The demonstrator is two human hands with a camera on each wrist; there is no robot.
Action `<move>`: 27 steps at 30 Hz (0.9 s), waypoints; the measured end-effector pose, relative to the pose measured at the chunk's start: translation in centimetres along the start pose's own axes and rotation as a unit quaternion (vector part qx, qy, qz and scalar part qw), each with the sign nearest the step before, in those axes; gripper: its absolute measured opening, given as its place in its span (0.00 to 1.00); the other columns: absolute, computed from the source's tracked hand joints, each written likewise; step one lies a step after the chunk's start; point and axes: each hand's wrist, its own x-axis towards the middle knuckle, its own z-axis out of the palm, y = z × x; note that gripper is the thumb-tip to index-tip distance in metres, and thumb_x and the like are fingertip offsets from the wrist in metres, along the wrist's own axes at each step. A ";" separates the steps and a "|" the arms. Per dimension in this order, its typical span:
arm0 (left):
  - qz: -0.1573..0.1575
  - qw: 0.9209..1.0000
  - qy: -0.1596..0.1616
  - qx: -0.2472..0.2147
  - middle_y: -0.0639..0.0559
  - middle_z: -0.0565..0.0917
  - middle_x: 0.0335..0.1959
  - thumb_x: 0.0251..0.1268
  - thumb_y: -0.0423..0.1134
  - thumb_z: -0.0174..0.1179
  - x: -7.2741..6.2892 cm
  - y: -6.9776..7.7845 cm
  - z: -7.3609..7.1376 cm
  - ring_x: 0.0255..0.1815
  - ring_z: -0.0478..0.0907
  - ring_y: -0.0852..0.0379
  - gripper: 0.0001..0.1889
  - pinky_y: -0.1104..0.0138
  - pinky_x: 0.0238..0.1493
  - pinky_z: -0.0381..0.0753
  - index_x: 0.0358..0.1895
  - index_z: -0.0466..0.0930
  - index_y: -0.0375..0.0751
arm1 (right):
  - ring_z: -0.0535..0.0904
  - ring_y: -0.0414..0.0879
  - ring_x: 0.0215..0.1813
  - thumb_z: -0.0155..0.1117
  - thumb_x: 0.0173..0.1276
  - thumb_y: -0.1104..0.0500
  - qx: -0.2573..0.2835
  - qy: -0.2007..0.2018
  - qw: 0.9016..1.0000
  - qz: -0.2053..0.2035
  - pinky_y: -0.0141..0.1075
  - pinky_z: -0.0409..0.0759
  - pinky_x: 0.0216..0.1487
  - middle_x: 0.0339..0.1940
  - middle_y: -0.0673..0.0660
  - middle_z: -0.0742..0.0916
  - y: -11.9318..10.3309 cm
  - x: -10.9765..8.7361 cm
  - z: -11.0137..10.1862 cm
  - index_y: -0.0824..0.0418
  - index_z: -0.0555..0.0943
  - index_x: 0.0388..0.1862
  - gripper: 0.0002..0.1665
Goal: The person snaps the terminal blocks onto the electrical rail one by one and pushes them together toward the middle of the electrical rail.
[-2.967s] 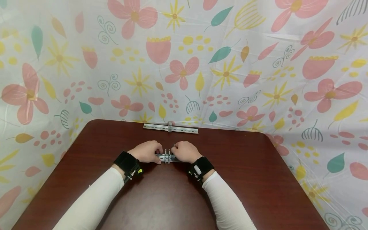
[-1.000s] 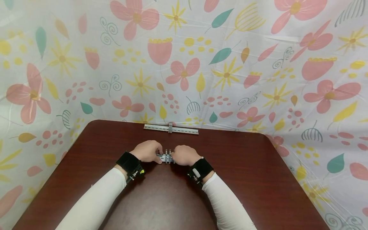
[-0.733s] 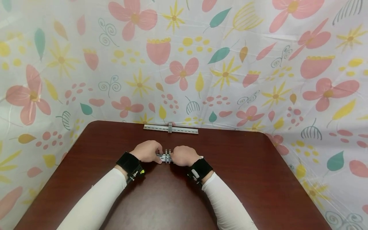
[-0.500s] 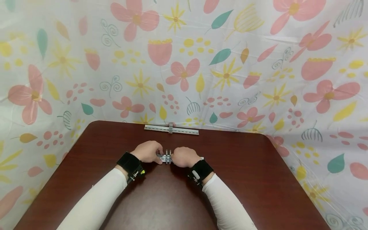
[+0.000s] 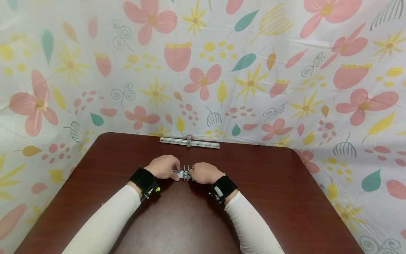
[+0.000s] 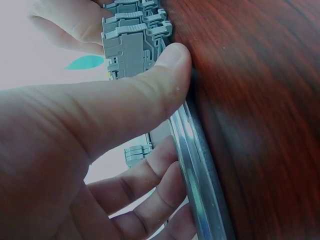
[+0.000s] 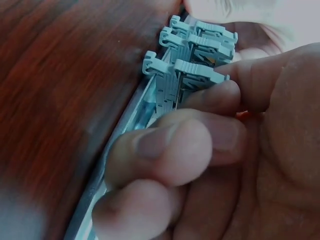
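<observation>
My left hand (image 5: pixel 161 166) grips a slotted metal DIN rail (image 6: pixel 200 175) lying on the table, thumb along one edge and fingers on the other. Two thin grey terminal blocks (image 7: pixel 200 42) stand upright across the rail, side by side with small gaps. A third grey terminal block (image 7: pixel 167 75) stands nearest my right hand (image 5: pixel 205 173), whose curled fingers hold it from the right at the rail. Its foot on the rail is partly hidden by those fingers. The rail's right part lies under my right hand.
Another DIN rail (image 5: pixel 206 144) with grey blocks (image 5: pixel 188 140) clustered at its middle lies along the far edge of the brown table (image 5: pixel 253 197). Behind it hangs a flower-patterned curtain (image 5: pixel 203 106). Both wrists wear black straps (image 5: pixel 224 186).
Over three seconds, my right hand has come lower, bringing the third block from above the rail down to it. In the last half second it has shifted slightly right. My left hand stays put.
</observation>
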 end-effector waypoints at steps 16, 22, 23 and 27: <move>0.012 1.000 -0.005 0.023 0.57 0.89 0.45 0.62 0.44 0.85 0.3 0.2 0.2 0.47 0.85 0.55 0.14 0.54 0.51 0.87 0.48 0.94 0.50 | 0.74 0.47 0.26 0.47 0.91 0.51 0.055 -0.004 0.998 -0.003 0.44 0.76 0.37 0.23 0.50 0.77 -0.9 -1.8 -1.6 0.52 0.79 0.25 0.29; 0.025 0.999 0.001 0.036 0.55 0.89 0.47 0.62 0.42 0.85 0.2 0.2 0.1 0.50 0.85 0.52 0.15 0.53 0.53 0.87 0.49 0.94 0.48 | 0.75 0.46 0.32 0.47 0.92 0.53 0.048 0.010 0.999 -0.001 0.43 0.75 0.44 0.29 0.51 0.78 -2.4 -3.2 -2.7 0.54 0.81 0.30 0.26; 0.027 0.999 0.002 0.036 0.54 0.89 0.48 0.62 0.42 0.85 0.2 0.1 0.1 0.51 0.85 0.52 0.15 0.52 0.53 0.87 0.50 0.94 0.47 | 0.75 0.46 0.33 0.46 0.93 0.53 0.047 0.012 0.999 -0.001 0.43 0.75 0.46 0.31 0.51 0.79 -2.5 -3.3 -2.8 0.54 0.82 0.32 0.26; 0.038 0.999 0.013 0.029 0.52 0.86 0.50 0.61 0.42 0.85 0.0 0.2 -0.3 0.54 0.82 0.48 0.18 0.53 0.56 0.85 0.54 0.94 0.45 | 0.79 0.48 0.40 0.46 0.93 0.53 0.047 0.028 0.998 -0.004 0.46 0.79 0.52 0.40 0.53 0.85 -2.4 -3.4 -3.0 0.56 0.87 0.40 0.24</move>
